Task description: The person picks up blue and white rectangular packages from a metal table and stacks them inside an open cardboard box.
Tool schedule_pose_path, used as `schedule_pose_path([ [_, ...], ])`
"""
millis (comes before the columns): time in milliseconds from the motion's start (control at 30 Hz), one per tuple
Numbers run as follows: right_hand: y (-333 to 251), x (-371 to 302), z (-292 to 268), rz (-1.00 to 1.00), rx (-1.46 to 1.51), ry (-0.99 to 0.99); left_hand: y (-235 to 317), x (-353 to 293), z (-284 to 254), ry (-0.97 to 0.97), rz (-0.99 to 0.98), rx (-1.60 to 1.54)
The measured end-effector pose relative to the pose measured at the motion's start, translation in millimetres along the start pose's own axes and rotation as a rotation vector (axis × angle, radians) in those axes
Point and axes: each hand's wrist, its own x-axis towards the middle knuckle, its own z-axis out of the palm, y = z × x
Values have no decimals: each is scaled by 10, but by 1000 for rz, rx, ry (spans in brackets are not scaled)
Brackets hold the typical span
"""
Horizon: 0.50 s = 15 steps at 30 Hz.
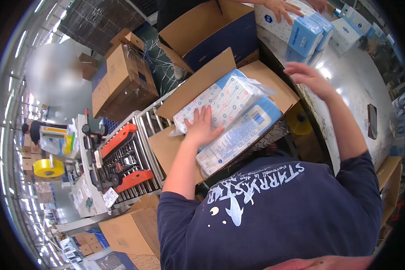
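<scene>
In front of me is an open cardboard box (168, 146) with its flaps folded outward. Several white-and-blue plastic-wrapped packs (243, 135), patterned with small dots, fill it, one lying tilted over the others. My left hand (201, 128) rests on these packs near the left flap, fingers spread. Raised at the right, my right hand (311, 80) is held over the edge of the metal table (362, 90), its fingers stretched out and holding nothing. It is apart from the packs and nearest to the box's right flap (272, 85).
Across from me a co-worker's hand (281, 9) lies on similar packs (306, 33) on the table, beside another open box (207, 29). A phone (372, 121) lies on the table. To the left are a roller conveyor (146, 130), an orange-and-black taping machine (121, 157) and closed cartons (123, 83).
</scene>
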Motion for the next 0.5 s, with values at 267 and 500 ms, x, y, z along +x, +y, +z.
schedule_pose_path([
  [267,154,-291,1191,240,-535,-732,-1043,-972,146,-78,-227,-165],
  [500,441,309,2070,405,-60,-454,-1959,-1581,-147,371,-290,-1168],
])
